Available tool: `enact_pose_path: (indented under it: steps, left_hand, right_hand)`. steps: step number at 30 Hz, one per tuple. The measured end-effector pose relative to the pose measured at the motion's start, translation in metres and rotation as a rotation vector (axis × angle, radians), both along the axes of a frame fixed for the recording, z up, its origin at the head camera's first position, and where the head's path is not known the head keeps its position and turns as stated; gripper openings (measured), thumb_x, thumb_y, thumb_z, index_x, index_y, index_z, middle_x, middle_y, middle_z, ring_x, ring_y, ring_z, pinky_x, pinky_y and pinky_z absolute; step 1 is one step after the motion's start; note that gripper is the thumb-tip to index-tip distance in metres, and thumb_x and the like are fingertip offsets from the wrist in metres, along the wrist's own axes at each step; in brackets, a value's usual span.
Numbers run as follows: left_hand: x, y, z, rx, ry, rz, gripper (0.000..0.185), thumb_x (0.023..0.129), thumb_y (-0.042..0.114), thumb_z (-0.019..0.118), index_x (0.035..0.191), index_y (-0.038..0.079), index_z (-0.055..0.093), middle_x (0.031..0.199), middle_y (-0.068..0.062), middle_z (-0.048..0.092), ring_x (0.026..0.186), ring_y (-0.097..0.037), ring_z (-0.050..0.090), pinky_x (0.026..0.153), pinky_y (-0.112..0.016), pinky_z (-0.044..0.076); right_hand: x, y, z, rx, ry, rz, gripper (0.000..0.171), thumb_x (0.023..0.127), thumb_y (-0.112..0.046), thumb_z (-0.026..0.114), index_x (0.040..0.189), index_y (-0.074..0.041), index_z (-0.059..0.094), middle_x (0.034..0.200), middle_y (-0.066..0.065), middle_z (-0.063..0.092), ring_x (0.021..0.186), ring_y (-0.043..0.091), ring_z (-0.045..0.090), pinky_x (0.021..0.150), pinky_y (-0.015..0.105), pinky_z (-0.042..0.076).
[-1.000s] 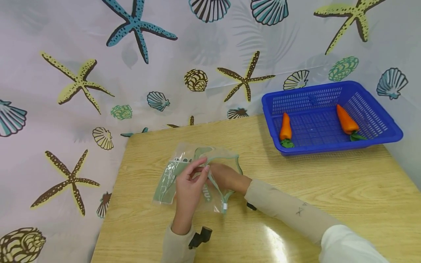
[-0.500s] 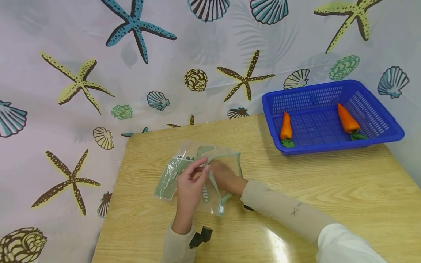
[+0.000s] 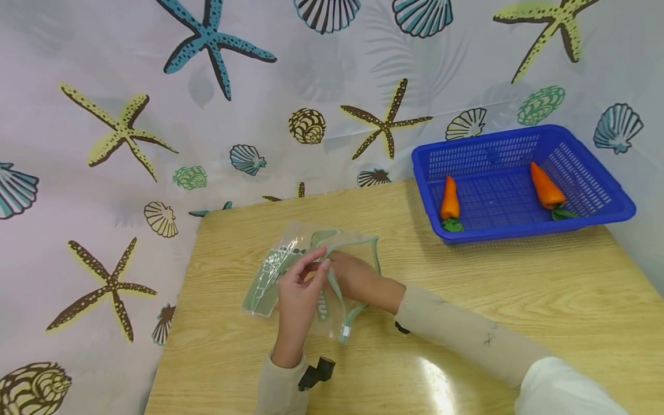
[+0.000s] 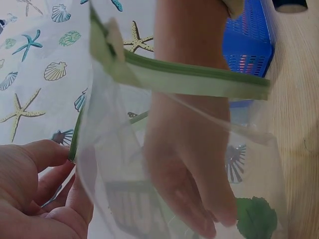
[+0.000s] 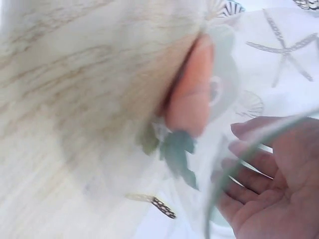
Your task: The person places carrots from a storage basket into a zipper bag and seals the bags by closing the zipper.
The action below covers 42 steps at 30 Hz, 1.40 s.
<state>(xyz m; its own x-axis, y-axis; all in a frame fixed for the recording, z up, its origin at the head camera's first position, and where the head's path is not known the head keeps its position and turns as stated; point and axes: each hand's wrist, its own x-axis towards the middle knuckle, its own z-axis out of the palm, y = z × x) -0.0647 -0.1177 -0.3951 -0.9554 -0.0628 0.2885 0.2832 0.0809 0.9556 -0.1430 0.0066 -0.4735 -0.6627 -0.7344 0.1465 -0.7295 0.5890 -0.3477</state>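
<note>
While the seashell-print cloth [image 3: 311, 167], wooden table [image 3: 560, 288] and blue basket [image 3: 519, 229] hold their places from half a second earlier, my right sleeve [image 3: 456, 325] has slid slightly rightward, on the basket's near side; my left hand [image 3: 300, 294] stays put. Wood stretches from the basket's front rim to that sleeve, and another strip separates its left wall from the clear zip bag [image 3: 325, 323], left of the basket and nearer me. There, my left hand pinches the bag's green-edged lip between thumb and index finger; my right hand [image 3: 358, 276] reaches in through the mouth, fingers loosely bent, gripping nothing. Two carrots, the slimmer [image 3: 450, 199] and the thicker [image 3: 546, 187], lie inside the basket; a third carrot [image 5: 192, 94] shows through the bag's film, its green leaves [image 4: 256, 218] just beside my right fingertips.
</note>
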Motion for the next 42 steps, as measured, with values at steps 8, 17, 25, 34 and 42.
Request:
enact_pose_path:
  steps: [8,17,25,34,42]
  left_hand:
    - [-0.001,-0.007,0.001,0.019,-0.012,0.037,0.025,0.088,-0.003,0.060,0.112,-0.011,0.060,0.114,-0.022,0.059,0.090,-0.022,0.060,0.067,-0.025,0.054]
    - [-0.001,-0.010,0.001,0.015,-0.003,0.055,0.025,0.087,-0.004,0.060,0.111,-0.011,0.060,0.111,-0.024,0.059,0.088,-0.019,0.060,0.068,-0.021,0.053]
    - [-0.003,-0.010,0.001,0.001,0.019,0.064,0.025,0.087,-0.005,0.061,0.111,-0.011,0.061,0.109,-0.024,0.061,0.088,-0.021,0.061,0.068,-0.020,0.053]
    - [-0.004,-0.010,0.002,0.006,0.011,0.064,0.025,0.087,-0.005,0.061,0.111,-0.011,0.061,0.109,-0.023,0.061,0.088,-0.020,0.061,0.069,-0.021,0.053]
    - [-0.004,-0.010,0.001,-0.001,0.023,0.062,0.025,0.086,-0.006,0.060,0.111,-0.012,0.060,0.110,-0.025,0.061,0.088,-0.021,0.061,0.068,-0.021,0.053]
  right_hand:
    - [0.010,0.019,0.021,-0.118,0.007,0.067,0.020,0.090,-0.012,0.061,0.109,-0.006,0.066,0.104,0.003,0.064,0.095,0.015,0.060,0.081,0.027,0.050]
    - [0.024,0.050,0.041,-0.226,-0.090,0.101,0.019,0.091,-0.016,0.060,0.108,-0.010,0.068,0.099,-0.004,0.064,0.090,0.007,0.058,0.077,0.022,0.049]
    - [0.024,0.085,0.055,-0.351,-0.164,0.071,0.020,0.094,-0.025,0.057,0.109,-0.015,0.066,0.097,-0.012,0.063,0.085,0.000,0.057,0.074,0.021,0.050]
    - [0.009,0.131,0.069,-0.502,-0.023,0.014,0.016,0.088,-0.010,0.064,0.104,-0.012,0.067,0.093,-0.010,0.065,0.080,0.003,0.059,0.069,0.022,0.051]
    - [-0.010,0.168,0.077,-0.460,0.083,-0.127,0.016,0.087,-0.009,0.066,0.102,-0.011,0.068,0.086,-0.006,0.066,0.074,0.003,0.058,0.064,0.022,0.050]
